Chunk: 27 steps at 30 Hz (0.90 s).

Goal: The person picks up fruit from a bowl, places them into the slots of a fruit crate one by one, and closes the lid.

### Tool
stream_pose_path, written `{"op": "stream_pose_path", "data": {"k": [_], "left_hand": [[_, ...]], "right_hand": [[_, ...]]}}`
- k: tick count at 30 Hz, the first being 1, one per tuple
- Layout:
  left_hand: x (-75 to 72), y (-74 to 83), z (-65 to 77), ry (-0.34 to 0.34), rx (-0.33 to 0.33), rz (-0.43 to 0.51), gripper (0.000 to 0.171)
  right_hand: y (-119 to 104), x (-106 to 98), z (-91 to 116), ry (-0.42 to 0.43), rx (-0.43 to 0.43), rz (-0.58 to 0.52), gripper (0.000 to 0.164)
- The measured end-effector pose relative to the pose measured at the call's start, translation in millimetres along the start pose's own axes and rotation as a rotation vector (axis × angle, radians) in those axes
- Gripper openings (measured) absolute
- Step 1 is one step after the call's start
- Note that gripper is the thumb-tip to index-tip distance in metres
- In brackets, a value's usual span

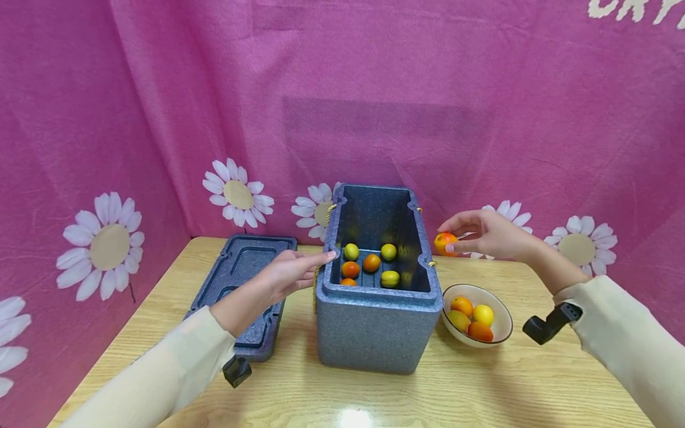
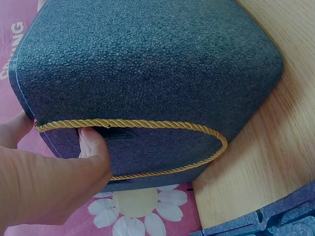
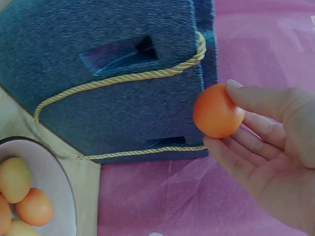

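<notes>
Between thumb and fingertips, my right hand [image 1: 489,233] pinches a small orange-red fruit [image 1: 444,242], raised just outside the right wall of a grey foam box [image 1: 377,333]. In the right wrist view, the fruit [image 3: 219,111] looks round and smooth. My left hand [image 1: 289,272] grips the box's left side, thumb on the rim, fingers at a slot beside the yellow rope [image 2: 162,124]. Several yellow-green and orange fruits lie on the box floor, among them an orange one [image 1: 371,263]. A white bowl [image 1: 505,309] right of the box holds several more fruits, including a yellow one [image 1: 483,315].
The grey box lid [image 1: 251,249] lies on the wooden table [image 1: 374,398] left of the box, partly behind my left forearm. A pink cloth [image 1: 374,71] with white daisies hangs behind. Another yellow rope [image 3: 133,76] runs along the box's right side.
</notes>
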<state>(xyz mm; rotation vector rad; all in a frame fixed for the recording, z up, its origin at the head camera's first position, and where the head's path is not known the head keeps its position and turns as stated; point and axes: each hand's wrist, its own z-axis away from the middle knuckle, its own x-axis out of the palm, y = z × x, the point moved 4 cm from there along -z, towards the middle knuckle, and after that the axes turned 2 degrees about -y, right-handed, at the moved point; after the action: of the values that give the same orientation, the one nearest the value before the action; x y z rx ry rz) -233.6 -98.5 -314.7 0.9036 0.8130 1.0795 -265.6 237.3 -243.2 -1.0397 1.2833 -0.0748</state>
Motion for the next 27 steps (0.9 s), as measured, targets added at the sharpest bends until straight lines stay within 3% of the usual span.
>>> {"op": "stream_pose_path", "data": {"k": [7, 19, 27], "left_hand": [[-0.3, 0.1, 0.7, 0.004, -0.006, -0.006, 0.084], [-0.6, 0.1, -0.2, 0.013, -0.019, -0.006, 0.084], [0.0, -0.7, -0.9, 0.016, -0.024, -0.002, 0.084]], "right_hand": [[-8.7, -9.9, -11.0, 0.001, 0.048, 0.030, 0.033], [-23.0, -16.9, -37.8, -0.073, 0.132, -0.014, 0.040], [-37.0, -18.8, -58.8, -0.104, 0.132, 0.005, 0.037]]}}
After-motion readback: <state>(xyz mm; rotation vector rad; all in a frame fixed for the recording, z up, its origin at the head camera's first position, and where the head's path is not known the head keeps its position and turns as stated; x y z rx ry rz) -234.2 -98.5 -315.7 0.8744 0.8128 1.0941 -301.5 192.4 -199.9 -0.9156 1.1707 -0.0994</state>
